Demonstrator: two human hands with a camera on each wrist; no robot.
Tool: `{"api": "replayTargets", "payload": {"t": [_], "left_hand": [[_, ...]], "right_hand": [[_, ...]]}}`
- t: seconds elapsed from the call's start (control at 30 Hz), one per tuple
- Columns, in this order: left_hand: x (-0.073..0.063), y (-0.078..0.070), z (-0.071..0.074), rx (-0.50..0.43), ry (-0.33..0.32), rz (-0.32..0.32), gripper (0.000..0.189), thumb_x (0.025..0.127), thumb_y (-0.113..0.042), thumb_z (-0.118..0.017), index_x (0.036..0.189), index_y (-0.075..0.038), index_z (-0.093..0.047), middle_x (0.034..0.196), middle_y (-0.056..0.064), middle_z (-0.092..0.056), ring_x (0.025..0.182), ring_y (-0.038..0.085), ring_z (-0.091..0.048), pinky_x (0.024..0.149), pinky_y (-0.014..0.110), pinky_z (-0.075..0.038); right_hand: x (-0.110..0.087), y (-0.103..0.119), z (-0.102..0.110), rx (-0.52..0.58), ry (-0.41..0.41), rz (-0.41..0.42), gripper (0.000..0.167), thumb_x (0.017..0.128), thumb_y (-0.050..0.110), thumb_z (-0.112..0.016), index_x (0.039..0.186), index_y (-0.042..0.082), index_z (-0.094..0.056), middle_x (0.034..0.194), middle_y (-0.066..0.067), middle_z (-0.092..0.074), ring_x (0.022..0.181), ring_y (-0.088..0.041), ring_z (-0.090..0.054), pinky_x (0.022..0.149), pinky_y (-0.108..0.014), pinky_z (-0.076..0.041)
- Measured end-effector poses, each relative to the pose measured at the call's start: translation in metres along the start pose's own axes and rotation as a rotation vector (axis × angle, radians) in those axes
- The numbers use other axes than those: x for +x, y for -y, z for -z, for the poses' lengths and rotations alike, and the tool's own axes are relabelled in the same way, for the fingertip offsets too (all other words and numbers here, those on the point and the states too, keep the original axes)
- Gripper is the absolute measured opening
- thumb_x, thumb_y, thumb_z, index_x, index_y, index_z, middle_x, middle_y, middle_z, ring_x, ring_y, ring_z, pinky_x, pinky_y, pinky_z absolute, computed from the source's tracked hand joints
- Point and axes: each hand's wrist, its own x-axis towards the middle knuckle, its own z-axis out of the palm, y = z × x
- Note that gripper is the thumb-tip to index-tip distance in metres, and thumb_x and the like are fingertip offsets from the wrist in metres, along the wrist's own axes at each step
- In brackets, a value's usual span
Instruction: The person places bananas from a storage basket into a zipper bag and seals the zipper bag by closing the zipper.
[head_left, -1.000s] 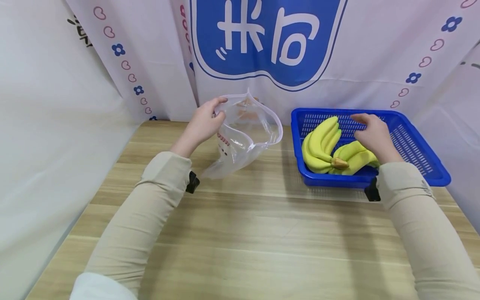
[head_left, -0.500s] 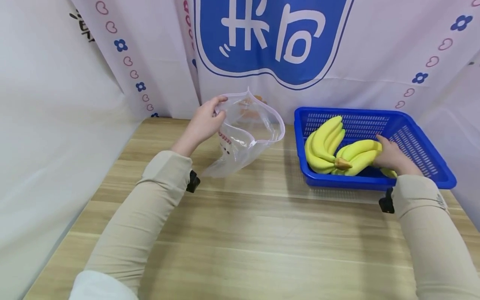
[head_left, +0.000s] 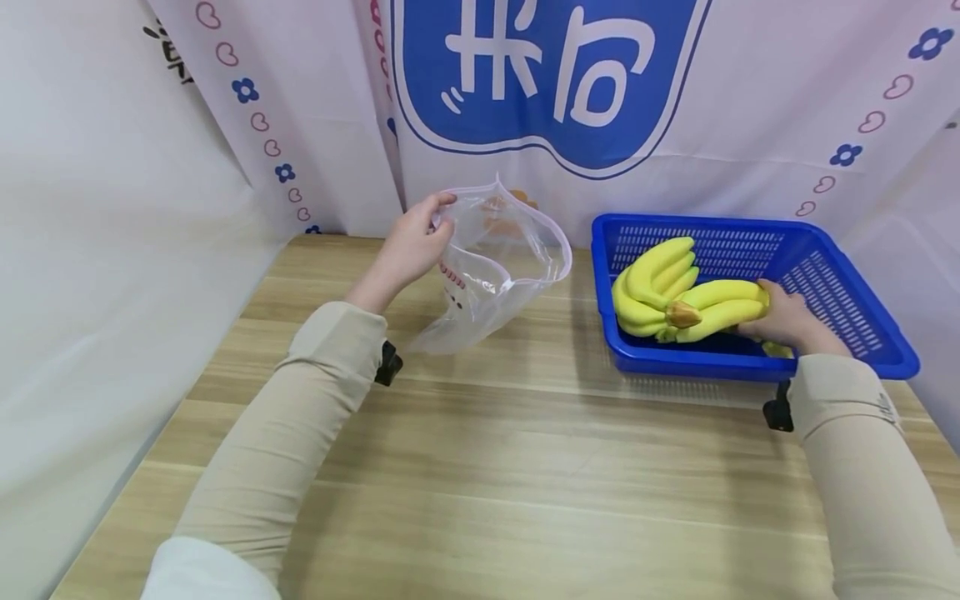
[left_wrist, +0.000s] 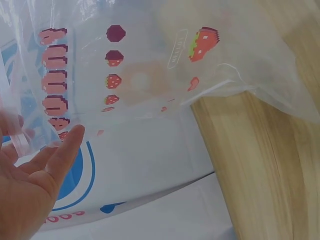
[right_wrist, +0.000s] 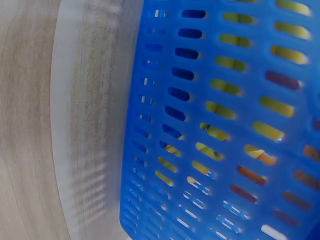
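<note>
Left hand [head_left: 407, 252] pinches the rim of a clear strawberry-print zip bag [head_left: 480, 312] (mouth agape) over the desk [head_left: 540, 467]; rightward, yellow bananas [head_left: 722, 293] lie in a blue plastic basket [head_left: 675, 362], the right hand [head_left: 792, 321] clamped round the rightmost ends.

The right hand [head_left: 791, 321], above the bananas [head_left: 720, 312] a second ago, has moved right and down into the blue basket [head_left: 697, 362] and now grips their right end. The bananas' far tips have shifted slightly right, and a yellow piece [head_left: 777, 351] has come into view near the hand.
</note>
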Motion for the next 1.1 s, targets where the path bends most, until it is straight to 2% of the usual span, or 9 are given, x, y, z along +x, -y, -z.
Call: {"api": "replayTargets", "payload": {"t": [0.17, 0.3, 0.4, 0.53, 0.77, 0.93, 1.0, 1.1], "left_hand": [[0.001, 0.000, -0.001, -0.004, -0.004, -0.008, 0.047, 0.098, -0.016, -0.040, 0.144, -0.008, -0.039, 0.143, 0.017, -0.047, 0.119, 0.031, -0.054, 0.094, 0.042, -0.048], [0.001, 0.000, -0.002, -0.003, -0.003, -0.013, 0.047, 0.098, -0.016, -0.040, 0.144, -0.007, -0.039, 0.144, 0.017, -0.047, 0.118, 0.030, -0.053, 0.095, 0.042, -0.048], [0.001, 0.000, -0.002, 0.000, -0.002, -0.015, 0.047, 0.098, -0.017, -0.040, 0.144, -0.007, -0.039, 0.144, 0.017, -0.046, 0.119, 0.031, -0.053, 0.096, 0.043, -0.047], [0.001, 0.000, -0.002, -0.002, 0.002, -0.015, 0.047, 0.098, -0.017, -0.039, 0.144, -0.007, -0.038, 0.144, 0.016, -0.046, 0.120, 0.031, -0.053, 0.097, 0.043, -0.047], [0.001, -0.001, -0.003, -0.010, 0.015, 0.000, 0.046, 0.100, -0.016, -0.037, 0.145, -0.008, -0.036, 0.147, 0.015, -0.043, 0.119, 0.030, -0.052, 0.094, 0.043, -0.047], [0.000, -0.001, -0.003, -0.014, 0.021, 0.015, 0.046, 0.100, -0.016, -0.036, 0.146, -0.008, -0.036, 0.149, 0.014, -0.041, 0.124, 0.030, -0.049, 0.098, 0.043, -0.046], [0.000, -0.001, -0.003, -0.020, 0.024, 0.021, 0.046, 0.101, -0.016, -0.035, 0.146, -0.009, -0.035, 0.149, 0.014, -0.041, 0.123, 0.030, -0.050, 0.094, 0.042, -0.048], [0.000, -0.001, -0.003, -0.024, 0.029, 0.028, 0.045, 0.101, -0.015, -0.035, 0.145, -0.009, -0.035, 0.149, 0.014, -0.042, 0.121, 0.030, -0.051, 0.089, 0.039, -0.049]], "right_hand": [[-0.004, -0.001, 0.001, 0.012, -0.042, -0.021, 0.084, 0.088, 0.022, -0.056, 0.145, -0.014, -0.006, 0.136, -0.051, -0.010, 0.124, -0.065, -0.010, 0.096, -0.076, -0.024], [-0.006, -0.003, 0.003, 0.021, -0.074, -0.022, 0.082, 0.088, 0.025, -0.059, 0.145, -0.011, -0.011, 0.134, -0.051, -0.012, 0.119, -0.062, -0.015, 0.092, -0.076, -0.028], [-0.007, -0.005, 0.005, 0.024, -0.101, 0.004, 0.084, 0.088, 0.026, -0.061, 0.144, -0.011, -0.012, 0.131, -0.049, -0.020, 0.112, -0.058, -0.026, 0.090, -0.071, -0.033], [-0.008, -0.007, 0.008, 0.083, -0.124, 0.052, 0.088, 0.088, 0.025, -0.063, 0.144, -0.013, -0.007, 0.130, -0.045, -0.028, 0.106, -0.052, -0.036, 0.087, -0.064, -0.036], [-0.011, -0.012, 0.013, 0.160, -0.169, 0.079, 0.091, 0.088, 0.029, -0.066, 0.143, -0.013, -0.006, 0.127, -0.040, -0.029, 0.100, -0.044, -0.038, 0.078, -0.047, -0.038], [-0.014, -0.013, 0.016, 0.154, -0.256, -0.003, 0.100, 0.086, 0.047, -0.064, 0.147, -0.009, -0.007, 0.128, -0.039, -0.031, 0.098, -0.044, -0.039, 0.071, -0.044, -0.038], [-0.016, -0.012, 0.018, 0.166, -0.299, -0.046, 0.104, 0.084, 0.054, -0.062, 0.148, -0.006, -0.006, 0.130, -0.040, -0.031, 0.099, -0.045, -0.039, 0.071, -0.047, -0.038], [-0.017, -0.008, 0.021, 0.239, -0.349, -0.082, 0.104, 0.084, 0.055, -0.061, 0.150, -0.003, -0.003, 0.137, -0.040, -0.028, 0.105, -0.046, -0.037, 0.075, -0.049, -0.038]]}}
